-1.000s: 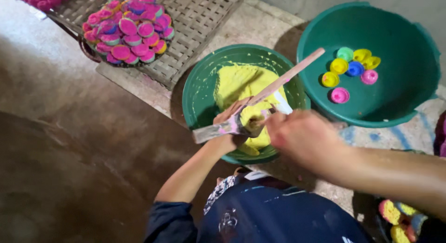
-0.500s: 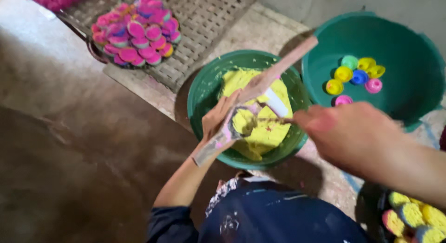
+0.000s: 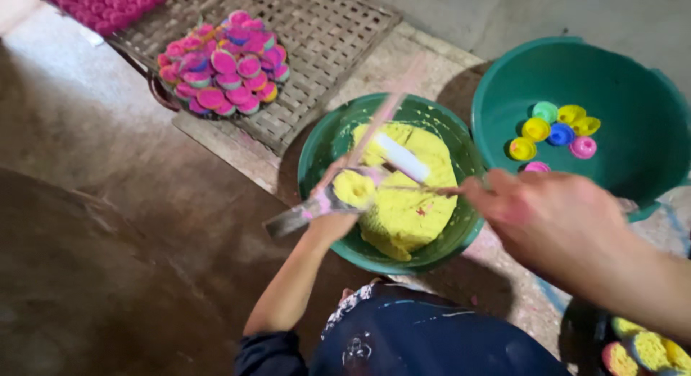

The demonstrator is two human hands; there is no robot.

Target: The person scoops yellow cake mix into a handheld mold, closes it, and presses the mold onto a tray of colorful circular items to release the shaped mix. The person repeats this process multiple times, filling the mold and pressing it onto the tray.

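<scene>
**Head view: hands filling a mould over yellow dough**

The left hand (image 3: 332,216) grips a small dough-filled mould (image 3: 354,188) above a green bowl (image 3: 324,142) of yellow dough (image 3: 410,203). The right hand (image 3: 554,219) is closed on a thin stick (image 3: 421,189) reaching the mould. A teal basin (image 3: 633,153) holds coloured moulds (image 3: 551,131).

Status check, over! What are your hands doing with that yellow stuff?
Left hand holds small mould packed with yellow dough. Right hand holds thin stick at it. Both over green dough bowl. Nothing blocking.
</scene>
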